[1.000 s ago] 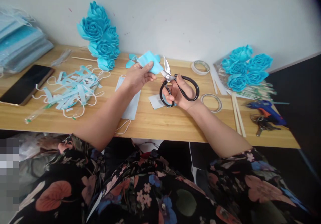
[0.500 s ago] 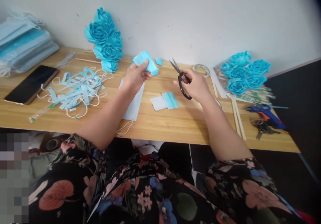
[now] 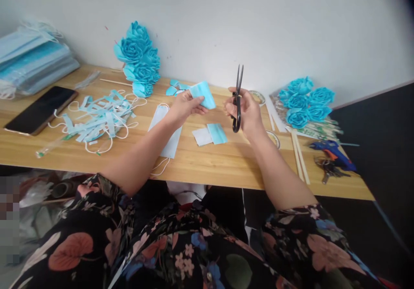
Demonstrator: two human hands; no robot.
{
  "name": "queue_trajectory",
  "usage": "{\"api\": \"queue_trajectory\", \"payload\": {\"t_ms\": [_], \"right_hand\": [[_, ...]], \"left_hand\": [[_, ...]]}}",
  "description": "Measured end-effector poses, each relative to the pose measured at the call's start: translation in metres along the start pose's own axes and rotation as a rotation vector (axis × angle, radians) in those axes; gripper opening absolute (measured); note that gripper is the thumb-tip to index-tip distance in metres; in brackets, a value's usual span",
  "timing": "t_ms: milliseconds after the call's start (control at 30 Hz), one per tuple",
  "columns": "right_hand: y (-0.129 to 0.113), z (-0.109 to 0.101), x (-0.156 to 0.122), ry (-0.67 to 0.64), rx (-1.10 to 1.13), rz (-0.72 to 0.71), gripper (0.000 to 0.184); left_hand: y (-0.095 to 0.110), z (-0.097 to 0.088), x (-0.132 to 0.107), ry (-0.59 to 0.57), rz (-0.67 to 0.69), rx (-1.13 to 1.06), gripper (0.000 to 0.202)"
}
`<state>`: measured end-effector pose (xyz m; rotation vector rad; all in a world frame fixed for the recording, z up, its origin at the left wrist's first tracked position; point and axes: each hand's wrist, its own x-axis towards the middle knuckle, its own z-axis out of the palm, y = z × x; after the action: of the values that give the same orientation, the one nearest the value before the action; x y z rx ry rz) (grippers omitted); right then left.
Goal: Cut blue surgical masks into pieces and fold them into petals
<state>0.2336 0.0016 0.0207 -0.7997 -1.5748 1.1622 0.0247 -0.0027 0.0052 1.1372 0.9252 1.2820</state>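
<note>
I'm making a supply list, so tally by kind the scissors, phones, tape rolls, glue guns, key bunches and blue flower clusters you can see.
Scissors: 1, in the right hand
Phone: 1
Tape rolls: 2, both partly hidden
Glue gun: 1
Key bunch: 1
Blue flower clusters: 2
Total: 8

A black top [image 3: 194, 254] is worn, printed all over with flowers and leaves. The left sleeve [image 3: 108, 213] is marked with a large red leaf [image 3: 70, 251], the right sleeve [image 3: 299, 228] with a broad pink flower [image 3: 326, 252]. Small pink blossoms [image 3: 185, 261] and a dark green leaf [image 3: 238, 271] are scattered in front. Both forearms [image 3: 147, 157] are left bare.
</note>
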Motion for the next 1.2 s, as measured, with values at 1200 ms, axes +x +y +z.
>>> {"api": "queue_trajectory", "payload": {"t_ms": [1200], "right_hand": [[-0.009, -0.018, 0.005, -0.084, 0.479, 0.081, 0.046]], "left_hand": [[-0.074, 0.001, -0.259, -0.587, -0.335, 0.712, 0.039]]}}
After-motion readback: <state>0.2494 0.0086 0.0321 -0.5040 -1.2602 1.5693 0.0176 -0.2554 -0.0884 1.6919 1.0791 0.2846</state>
